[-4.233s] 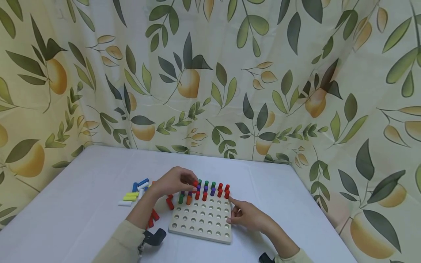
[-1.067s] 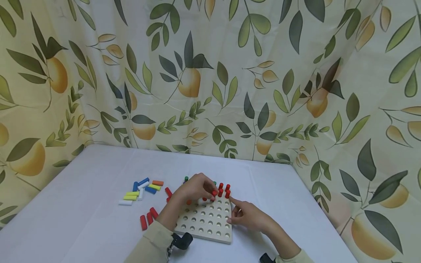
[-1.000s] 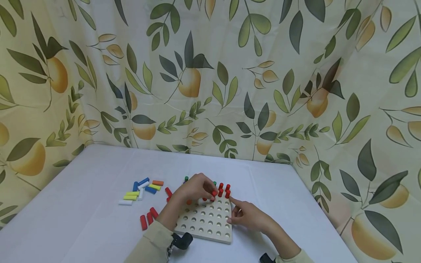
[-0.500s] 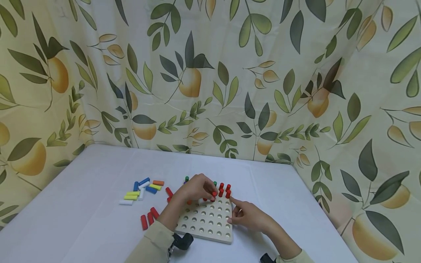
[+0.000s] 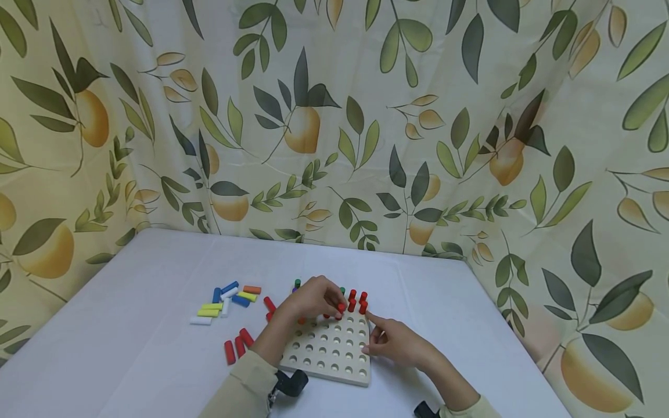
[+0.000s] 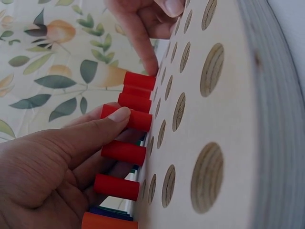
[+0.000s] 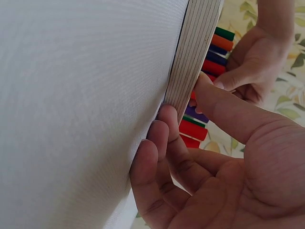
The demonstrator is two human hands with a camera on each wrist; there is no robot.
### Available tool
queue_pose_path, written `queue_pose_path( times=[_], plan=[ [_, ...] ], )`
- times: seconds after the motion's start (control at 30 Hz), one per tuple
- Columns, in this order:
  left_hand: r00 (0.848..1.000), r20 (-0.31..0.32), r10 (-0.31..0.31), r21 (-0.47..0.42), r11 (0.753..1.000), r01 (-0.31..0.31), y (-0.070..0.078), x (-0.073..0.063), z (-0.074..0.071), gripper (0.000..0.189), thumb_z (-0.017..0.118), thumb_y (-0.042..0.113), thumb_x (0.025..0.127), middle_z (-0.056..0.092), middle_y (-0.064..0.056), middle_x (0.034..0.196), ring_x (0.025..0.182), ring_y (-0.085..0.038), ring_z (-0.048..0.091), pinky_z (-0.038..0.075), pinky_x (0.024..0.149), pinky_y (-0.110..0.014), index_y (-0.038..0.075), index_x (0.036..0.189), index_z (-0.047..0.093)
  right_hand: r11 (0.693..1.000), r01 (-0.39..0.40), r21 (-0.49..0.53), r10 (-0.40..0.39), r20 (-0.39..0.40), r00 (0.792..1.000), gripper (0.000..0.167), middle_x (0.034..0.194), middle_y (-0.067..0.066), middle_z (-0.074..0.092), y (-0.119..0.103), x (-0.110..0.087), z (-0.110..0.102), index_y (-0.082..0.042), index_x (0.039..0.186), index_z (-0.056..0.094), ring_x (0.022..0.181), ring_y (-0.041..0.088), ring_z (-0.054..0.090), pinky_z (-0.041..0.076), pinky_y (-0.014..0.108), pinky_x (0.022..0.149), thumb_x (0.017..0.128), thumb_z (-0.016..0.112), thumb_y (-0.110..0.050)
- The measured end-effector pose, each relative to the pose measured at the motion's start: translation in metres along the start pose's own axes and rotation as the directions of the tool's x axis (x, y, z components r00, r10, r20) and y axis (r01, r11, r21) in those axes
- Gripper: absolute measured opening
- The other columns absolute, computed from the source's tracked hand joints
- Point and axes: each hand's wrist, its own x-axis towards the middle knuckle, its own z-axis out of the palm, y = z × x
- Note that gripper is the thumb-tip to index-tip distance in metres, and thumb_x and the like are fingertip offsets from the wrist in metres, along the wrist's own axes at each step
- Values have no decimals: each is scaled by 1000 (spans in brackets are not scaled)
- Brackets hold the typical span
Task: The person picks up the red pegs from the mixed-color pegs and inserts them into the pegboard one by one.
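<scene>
A pale wooden pegboard (image 6: 233, 119) lies on the table, with rows of round holes. My left hand (image 5: 313, 299) pinches a red peg (image 6: 138, 120) between thumb and fingers. The peg stands in the board, in line with other red pegs (image 6: 119, 186) and an orange peg (image 6: 109, 221). My right hand (image 5: 399, 342) holds the board's right side; in the right wrist view its thumb lies on the upper edge and the fingertips (image 7: 145, 155) touch low on the side. Behind my left hand, the green, purple and blue pegs at the back are mostly hidden.
Loose red pegs (image 5: 240, 346) lie left of the board. Farther left are scattered blue, white, yellow and orange pegs, among them a yellow peg (image 5: 208, 313). A white cloth (image 5: 157, 325) covers the table, and a leaf-and-fruit curtain (image 5: 334, 145) hangs behind.
Over about four seconds my left hand has moved right along the row with the red peg, which now stands in the board. Both hands have been nearly still for the last second.
</scene>
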Motion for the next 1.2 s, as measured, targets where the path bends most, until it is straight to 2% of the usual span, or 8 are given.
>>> queue_pose_path(
  times=[0.33, 0.87, 1.07, 1.2],
  plan=[
    [1000, 12, 15, 9, 1000, -15, 1, -1, 1, 14, 80, -7, 86, 75, -5, 88, 76, -12, 67, 57, 75, -26, 3, 95, 79, 1000, -17, -15, 17, -2, 1000, 84, 87, 0, 59, 0, 0, 0, 9, 153, 38, 76, 17, 54, 42, 28, 64, 90, 83, -25],
    [1000, 1, -6, 19, 1000, 6, 3, -2, -1, 14, 82, -4, 86, 75, -1, 86, 76, -11, 68, 56, 74, -27, 5, 96, 80, 1000, -6, -16, 6, 3, 1000, 84, 87, 0, 59, 0, 1, 0, 10, 153, 38, 76, 16, 54, 43, 28, 64, 91, 82, -24],
    [1000, -3, -2, 32, 999, 2, 9, -6, -6, 13, 80, -2, 88, 75, 0, 90, 80, -11, 69, 57, 78, -29, 6, 97, 80, 1000, -9, -16, 9, 5, 1000, 84, 87, 0, 59, 0, 1, 0, 10, 153, 37, 77, 17, 55, 43, 28, 65, 91, 82, -24],
    [1000, 0, 22, 37, 999, -22, 11, -7, -9, 13, 80, -2, 88, 76, 0, 91, 81, -11, 70, 57, 79, -29, 6, 99, 80, 1000, -19, -13, 19, 4, 1000, 84, 87, 0, 59, 0, 2, 0, 9, 153, 38, 77, 17, 55, 42, 28, 64, 90, 83, -24]
  ],
)
